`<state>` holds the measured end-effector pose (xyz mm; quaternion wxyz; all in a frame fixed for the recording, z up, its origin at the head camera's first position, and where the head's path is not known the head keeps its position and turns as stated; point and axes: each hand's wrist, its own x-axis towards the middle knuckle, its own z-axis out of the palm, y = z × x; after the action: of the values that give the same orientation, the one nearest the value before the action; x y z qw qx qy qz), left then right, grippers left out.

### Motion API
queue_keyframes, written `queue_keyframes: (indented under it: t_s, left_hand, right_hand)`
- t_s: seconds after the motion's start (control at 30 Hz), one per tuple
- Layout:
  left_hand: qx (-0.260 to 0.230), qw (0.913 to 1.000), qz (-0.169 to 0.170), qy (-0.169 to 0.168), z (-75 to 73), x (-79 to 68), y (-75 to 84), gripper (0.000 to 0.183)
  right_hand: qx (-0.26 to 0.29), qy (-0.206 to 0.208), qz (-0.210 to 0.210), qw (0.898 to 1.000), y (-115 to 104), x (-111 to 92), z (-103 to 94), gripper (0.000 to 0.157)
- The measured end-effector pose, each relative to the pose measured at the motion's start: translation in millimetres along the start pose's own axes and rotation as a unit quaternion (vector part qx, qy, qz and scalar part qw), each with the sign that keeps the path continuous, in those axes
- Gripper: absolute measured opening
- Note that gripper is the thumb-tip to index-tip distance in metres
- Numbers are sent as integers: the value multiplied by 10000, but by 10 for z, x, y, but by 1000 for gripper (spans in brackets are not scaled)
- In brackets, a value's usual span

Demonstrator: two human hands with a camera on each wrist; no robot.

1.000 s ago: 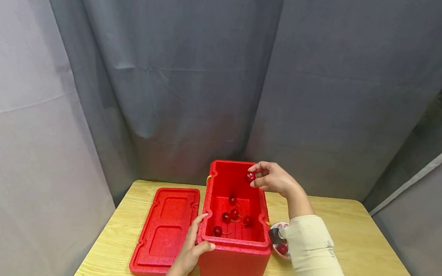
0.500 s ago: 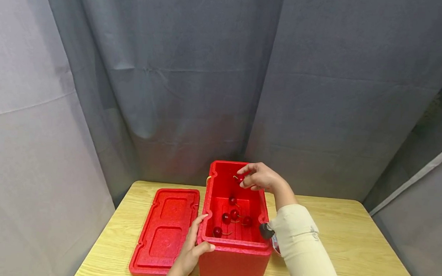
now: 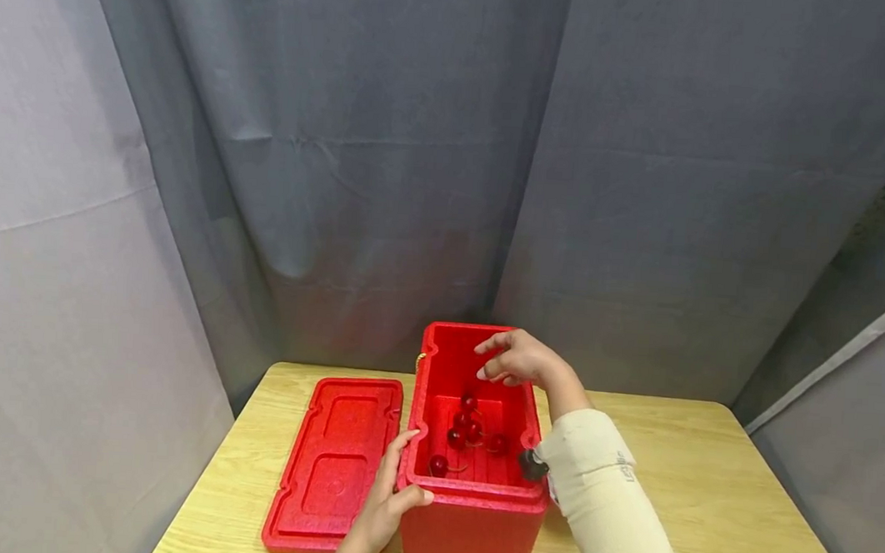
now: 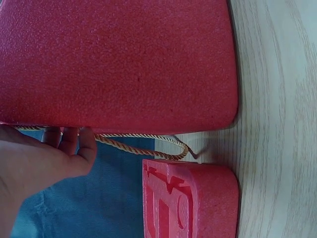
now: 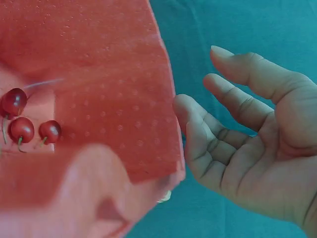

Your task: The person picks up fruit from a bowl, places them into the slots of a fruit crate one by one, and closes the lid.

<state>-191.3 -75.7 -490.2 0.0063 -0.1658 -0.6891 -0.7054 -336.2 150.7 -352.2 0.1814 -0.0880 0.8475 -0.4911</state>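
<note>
A red foam box point(image 3: 470, 537) stands upright and uncovered on the table. My left hand point(image 3: 381, 511) grips its near left corner, thumb at the front rim and fingers along the left side; in the left wrist view the fingertips curl at the box beside a gold cord point(image 4: 124, 146). Above the box's far right side hovers my right hand point(image 3: 521, 360), fingers relaxed and holding nothing. On the box floor lie several dark red cherries point(image 3: 456, 437) with stems, mostly clustered in the middle, one cherry point(image 3: 438, 466) apart near the front left.
A red lid point(image 3: 335, 471) lies flat on the wooden table point(image 3: 702, 490), left of the box. Grey curtains point(image 3: 387, 182) hang behind and at the sides. The right sleeve point(image 3: 605, 477) hides most of a dish right of the box.
My right hand moved left over the box with a cherry and let it go; the cherry has dropped among the others. My left hand keeps its place on the box.
</note>
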Motion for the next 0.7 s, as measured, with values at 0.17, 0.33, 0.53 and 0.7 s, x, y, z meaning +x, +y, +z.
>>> queue_keyframes:
  t_s: [0.17,0.33,0.53,0.7]
  left_hand:
    - [-69,10000,61,30,0,9,19,72]
    - [68,9999,58,56,4,1,11,73]
    - [96,9999,24,60,9,6,-2,73]
    - [30,10000,22,47,15,3,1,72]
  right_hand:
    - [-143,85,-354,9992,-30,-153,-88,36]
    - [-293,186,-783,9963,52,-374,-170,34]
    - [-530,264,-1362,9889,167,-608,-251,34]
    - [-502,369,-1544,9860,286,-764,-283,32]
